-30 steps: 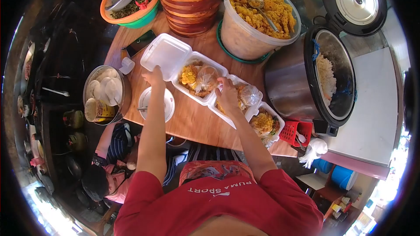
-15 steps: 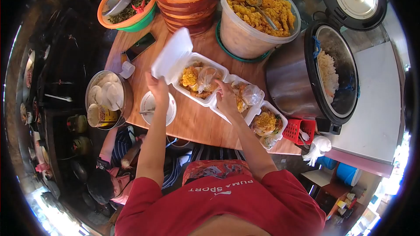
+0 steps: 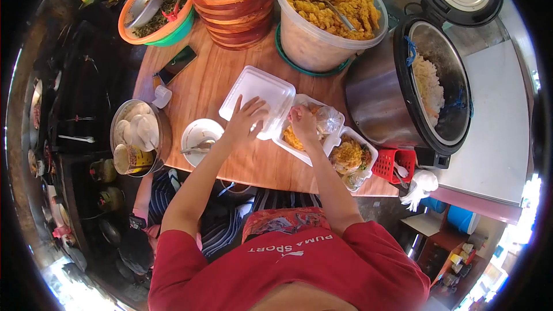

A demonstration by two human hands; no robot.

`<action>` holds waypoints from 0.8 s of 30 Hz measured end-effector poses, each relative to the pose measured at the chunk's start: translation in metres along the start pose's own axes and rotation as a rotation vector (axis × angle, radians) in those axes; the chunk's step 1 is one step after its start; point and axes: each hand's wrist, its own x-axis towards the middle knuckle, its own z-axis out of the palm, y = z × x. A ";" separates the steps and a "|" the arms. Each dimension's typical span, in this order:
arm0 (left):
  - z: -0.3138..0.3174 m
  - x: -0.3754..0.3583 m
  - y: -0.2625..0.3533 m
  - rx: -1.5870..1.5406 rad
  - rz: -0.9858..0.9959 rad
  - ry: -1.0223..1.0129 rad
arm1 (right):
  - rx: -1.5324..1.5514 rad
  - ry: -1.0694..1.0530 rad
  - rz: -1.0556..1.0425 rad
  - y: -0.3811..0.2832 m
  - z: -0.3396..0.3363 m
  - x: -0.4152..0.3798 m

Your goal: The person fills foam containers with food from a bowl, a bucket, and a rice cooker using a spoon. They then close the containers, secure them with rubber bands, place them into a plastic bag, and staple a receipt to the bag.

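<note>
My left hand (image 3: 246, 120) has its fingers spread over the white foam food box (image 3: 268, 89), whose lid is down. My right hand (image 3: 304, 125) is at that box's right side, above an open foam box (image 3: 296, 141) with yellow crumbs and a knotted clear plastic bag (image 3: 329, 120). Its fingers are bent together; what they hold, if anything, is hidden. Farther right, another open foam box (image 3: 350, 158) contains food topped with yellow crumbs.
Behind the boxes stand a tub of yellow crumbs (image 3: 299, 43), a rice cooker (image 3: 377, 98) and stacked wooden bowls (image 3: 230, 8). To the left are a white bowl (image 3: 193, 129), a metal pot (image 3: 164, 138) and a phone (image 3: 177, 63). A person (image 3: 138, 247) is at lower left.
The left box's raised lid has come down over its food. My left hand has moved right and spread its fingers; my right hand has shifted slightly, its fingers now bent.
</note>
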 end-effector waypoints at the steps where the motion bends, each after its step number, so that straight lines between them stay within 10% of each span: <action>1: 0.005 0.007 -0.010 -0.011 -0.007 0.025 | 0.002 -0.023 0.024 -0.003 0.000 0.002; 9: 0.008 0.042 -0.061 -0.239 -0.874 0.245 | 0.356 -0.121 0.279 -0.024 0.001 0.012; 15: -0.033 0.058 -0.071 -0.636 -1.050 -0.171 | 0.352 -0.060 0.337 -0.009 0.013 0.018; 24: -0.041 0.049 -0.063 -1.003 -1.099 -0.056 | 0.604 0.003 0.206 -0.021 -0.004 0.013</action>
